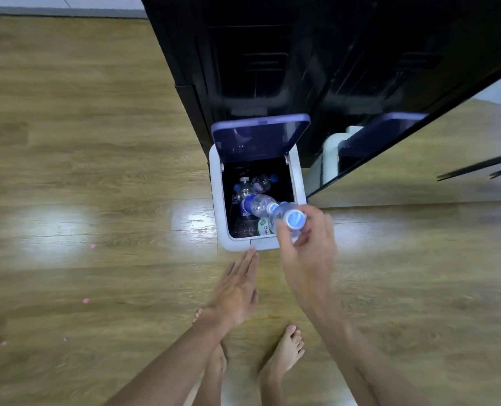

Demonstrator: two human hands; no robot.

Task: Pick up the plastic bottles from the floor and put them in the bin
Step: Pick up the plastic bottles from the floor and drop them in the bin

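The plastic bottle (pixel 284 219) sits in the right hand (pixel 307 247), fingers and thumb curled round its neck end just below the blue cap (pixel 294 219). It hangs over the near right corner of the bin (pixel 217 200), partly above the rim and partly above the opening. Motion blur makes its lower body hard to read, but its long axis seems to run steeply, cap up toward the camera and base down into the bin. Another capped bottle (pixel 256 204) lies just beside it over the pile inside; whether that one is resting there or also held, I cannot tell.

The step in hand looks like the drop itself. The next move calls for shifting the bottle a little left and away, clear of the rim, then loosening the fingers so it falls base first.

The left hand (pixel 237 288) is flat and holds nothing, fingertips near the bin's front edge. The purple lid (pixel 259 136) stands open against the dark cabinet (pixel 272 54). Bare feet stand on the wooden floor (pixel 82 142).
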